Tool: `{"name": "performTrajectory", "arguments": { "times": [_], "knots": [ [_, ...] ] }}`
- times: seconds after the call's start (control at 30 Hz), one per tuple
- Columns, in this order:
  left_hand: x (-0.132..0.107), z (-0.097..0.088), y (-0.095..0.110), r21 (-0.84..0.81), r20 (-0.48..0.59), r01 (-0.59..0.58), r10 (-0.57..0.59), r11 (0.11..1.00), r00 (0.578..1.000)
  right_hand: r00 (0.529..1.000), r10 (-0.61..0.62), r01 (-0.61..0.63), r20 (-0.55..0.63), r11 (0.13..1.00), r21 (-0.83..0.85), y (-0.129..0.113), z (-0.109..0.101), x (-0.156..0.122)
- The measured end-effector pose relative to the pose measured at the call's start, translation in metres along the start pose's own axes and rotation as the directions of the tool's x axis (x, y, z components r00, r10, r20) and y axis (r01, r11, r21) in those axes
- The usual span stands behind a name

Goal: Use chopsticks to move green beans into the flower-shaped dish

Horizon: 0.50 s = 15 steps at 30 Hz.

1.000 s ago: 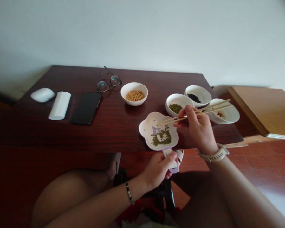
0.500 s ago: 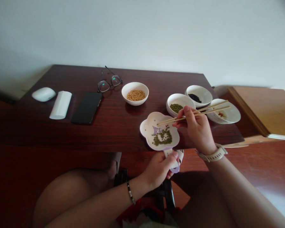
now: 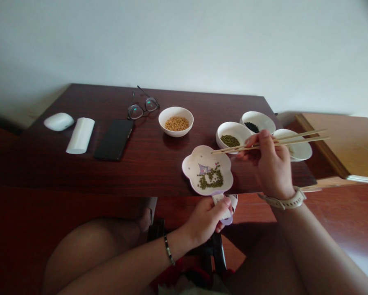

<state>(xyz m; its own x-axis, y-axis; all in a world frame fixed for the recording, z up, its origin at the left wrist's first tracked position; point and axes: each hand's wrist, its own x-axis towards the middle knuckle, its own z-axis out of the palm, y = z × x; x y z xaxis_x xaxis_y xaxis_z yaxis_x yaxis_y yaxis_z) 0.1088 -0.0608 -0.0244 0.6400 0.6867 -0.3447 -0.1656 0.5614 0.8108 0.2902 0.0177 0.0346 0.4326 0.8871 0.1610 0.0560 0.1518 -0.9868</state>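
My left hand [image 3: 210,217] is closed round the handle of a flower-shaped dish [image 3: 191,164] at the table's front edge. Green beans [image 3: 211,180] lie in the dish, mostly in its near half, below a printed cartoon figure. In my right hand [image 3: 271,164] is a pair of chopsticks [image 3: 294,139], their tips over the dish's far right rim. Whether the tips pinch a bean is too small to tell. Just behind the dish stands a white bowl [image 3: 231,127] of green beans. Part of the right-hand bowl [image 3: 303,150] is hidden by my hand and the chopsticks.
Another white bowl [image 3: 263,119] holds black beans, and one farther left [image 3: 176,133] holds yellow beans. Glasses [image 3: 143,108], a black phone [image 3: 114,139], a white case [image 3: 81,136] and a white rounded object [image 3: 59,122] lie on the left. A wooden cabinet [image 3: 349,141] stands at the right.
My right hand and the chopsticks have moved right, drawing the tips from over the dish's middle to its far right rim. My left hand keeps hold of the dish.
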Motion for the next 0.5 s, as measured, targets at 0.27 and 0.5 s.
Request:
{"name": "performTrajectory", "arguments": {
  "times": [0.27, 0.5],
  "knots": [
    [-0.001, 0.000, 0.002, 0.013, -0.012, 0.012, -0.012, 1.000, 1.000, 0.957, -0.127, 0.125, -0.262, 0.992, -0.025, -0.006, -0.038, 0.032],
    [-0.002, 0.001, 0.002, 0.010, -0.006, 0.018, -0.018, 1.000, 1.000, 0.986, -0.139, 0.129, -0.095, 0.986, -0.104, -0.018, -0.030, 0.011]
  ]
}}
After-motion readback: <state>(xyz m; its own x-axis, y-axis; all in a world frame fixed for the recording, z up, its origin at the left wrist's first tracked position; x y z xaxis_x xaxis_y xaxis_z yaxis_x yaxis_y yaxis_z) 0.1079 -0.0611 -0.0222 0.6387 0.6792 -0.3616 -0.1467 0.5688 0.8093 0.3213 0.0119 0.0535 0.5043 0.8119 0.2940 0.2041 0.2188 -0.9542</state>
